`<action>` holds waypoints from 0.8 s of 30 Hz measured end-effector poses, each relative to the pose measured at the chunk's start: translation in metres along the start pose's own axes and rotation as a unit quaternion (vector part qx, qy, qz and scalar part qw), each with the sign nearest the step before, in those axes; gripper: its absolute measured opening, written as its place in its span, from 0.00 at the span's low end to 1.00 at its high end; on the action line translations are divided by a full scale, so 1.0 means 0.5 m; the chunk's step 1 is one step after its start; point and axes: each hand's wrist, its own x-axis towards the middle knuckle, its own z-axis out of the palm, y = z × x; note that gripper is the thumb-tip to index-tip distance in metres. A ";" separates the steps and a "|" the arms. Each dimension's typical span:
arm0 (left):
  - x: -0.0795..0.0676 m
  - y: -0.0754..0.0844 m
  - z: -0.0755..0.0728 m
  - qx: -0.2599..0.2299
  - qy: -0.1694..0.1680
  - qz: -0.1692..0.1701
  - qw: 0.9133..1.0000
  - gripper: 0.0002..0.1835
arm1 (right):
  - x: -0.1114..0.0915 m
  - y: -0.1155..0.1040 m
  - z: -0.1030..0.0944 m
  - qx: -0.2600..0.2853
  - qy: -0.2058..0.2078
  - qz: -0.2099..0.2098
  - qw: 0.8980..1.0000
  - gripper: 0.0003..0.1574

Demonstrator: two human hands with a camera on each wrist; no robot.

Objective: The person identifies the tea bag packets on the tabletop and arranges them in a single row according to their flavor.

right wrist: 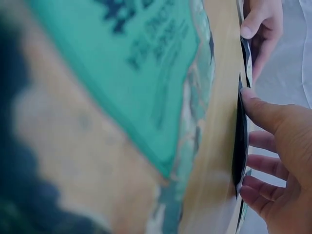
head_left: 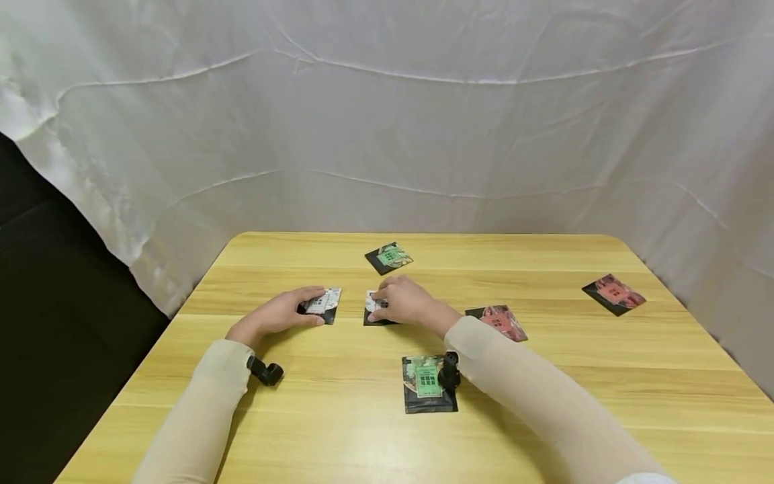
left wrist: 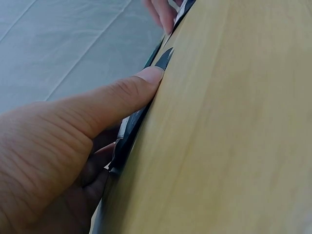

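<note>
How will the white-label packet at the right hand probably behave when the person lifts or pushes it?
The white-label packet looks thin and small, so it is probably light. Its slim edge suggests it may bend a little. Because it lies nearly flat on the table, a push would likely slide it rather than roll it.

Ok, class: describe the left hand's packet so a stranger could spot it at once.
On the wooden table, find the person's left hand, which grips the packet. The packet is white and black, with a lookalike at the right hand. Among all six packets, this one lies furthest left.
</note>
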 end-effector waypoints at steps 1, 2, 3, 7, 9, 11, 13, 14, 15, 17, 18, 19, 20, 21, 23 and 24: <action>0.000 0.000 0.000 -0.001 0.000 -0.001 1.000 0.44 | 0.002 -0.003 -0.001 0.002 -0.001 -0.001 1.000 0.39; -0.001 0.000 0.000 -0.002 0.000 -0.002 1.000 0.44 | 0.003 -0.006 -0.001 0.004 -0.003 -0.002 1.000 0.39; -0.001 0.000 -0.001 -0.003 0.000 -0.002 1.000 0.44 | 0.005 -0.009 -0.001 0.004 -0.004 -0.004 1.000 0.40; -0.001 0.001 -0.002 -0.002 0.000 -0.004 1.000 0.44 | 0.013 -0.018 -0.002 -0.002 -0.007 -0.008 1.000 0.41; -0.002 0.002 -0.003 -0.002 0.001 -0.005 1.000 0.44 | 0.019 -0.023 -0.003 -0.012 -0.009 -0.012 1.000 0.42; -0.002 0.003 -0.004 -0.004 0.002 -0.006 1.000 0.44 | 0.025 -0.029 -0.004 -0.020 -0.013 -0.012 1.000 0.43; -0.002 0.004 -0.004 -0.004 0.002 -0.009 1.000 0.43 | 0.032 -0.035 -0.003 -0.025 -0.021 -0.011 0.999 0.44; -0.002 0.004 -0.004 -0.003 0.002 -0.009 1.000 0.43 | 0.036 -0.038 -0.003 -0.027 -0.023 -0.011 0.999 0.44; -0.002 0.004 -0.004 -0.002 0.002 -0.010 1.000 0.43 | 0.039 -0.041 -0.002 -0.028 -0.026 -0.010 0.999 0.44; -0.002 0.004 -0.003 0.002 0.000 -0.010 1.000 0.44 | 0.045 -0.046 -0.001 -0.028 -0.032 -0.005 0.999 0.45; -0.002 0.003 -0.003 0.003 -0.001 -0.009 1.000 0.44 | 0.048 -0.048 0.000 -0.026 -0.032 -0.005 0.999 0.45; -0.002 0.003 -0.002 0.004 -0.002 -0.008 1.000 0.44 | 0.051 -0.050 0.000 -0.025 -0.033 -0.005 0.999 0.45; -0.002 0.003 -0.001 0.004 -0.003 -0.006 1.000 0.44 | 0.054 -0.052 0.001 -0.023 -0.032 -0.006 0.999 0.45; -0.002 0.002 -0.001 0.003 -0.003 -0.005 1.000 0.44 | 0.056 -0.053 0.001 -0.023 -0.031 -0.007 0.999 0.45; -0.001 0.001 0.000 0.001 -0.002 -0.002 1.000 0.44 | 0.061 -0.055 0.002 -0.021 -0.026 -0.010 0.999 0.44; -0.002 -0.001 0.001 0.002 -0.001 0.000 1.000 0.44 | 0.063 -0.056 0.003 -0.020 -0.024 -0.013 0.999 0.44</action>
